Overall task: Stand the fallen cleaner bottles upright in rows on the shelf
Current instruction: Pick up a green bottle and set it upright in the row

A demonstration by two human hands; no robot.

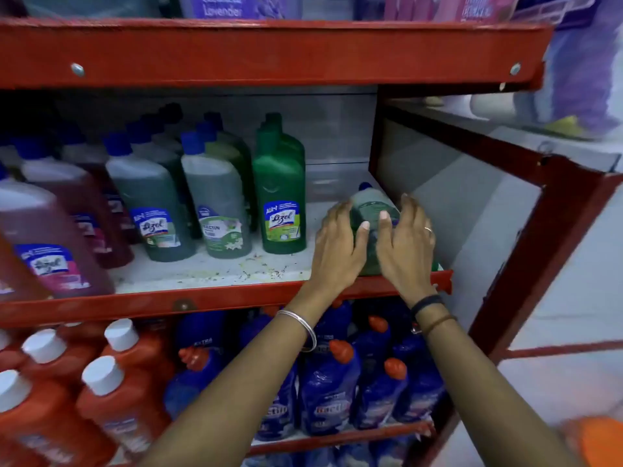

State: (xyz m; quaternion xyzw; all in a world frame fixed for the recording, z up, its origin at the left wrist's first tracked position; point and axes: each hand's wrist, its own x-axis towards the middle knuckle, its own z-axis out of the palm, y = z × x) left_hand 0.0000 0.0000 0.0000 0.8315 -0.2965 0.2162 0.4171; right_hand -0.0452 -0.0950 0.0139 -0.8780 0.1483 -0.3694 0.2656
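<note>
A greyish-green cleaner bottle (371, 207) with a blue cap lies on its side at the right end of the middle shelf (209, 271), cap pointing to the back. My left hand (337, 247) presses on its left side and my right hand (404, 244) on its right side, fingers curled over the top. Both hands hide most of the bottle's body. To the left, a green bottle (281, 187) stands upright, then grey-green bottles (215, 197) with blue caps in rows.
Pink bottles (50, 237) fill the shelf's left part. A red upper shelf edge (269, 52) hangs close above. The red side frame (539, 230) bounds the right. Below stand orange bottles (101, 392) and blue bottles (330, 382). A person's legs (580, 79) stand far right.
</note>
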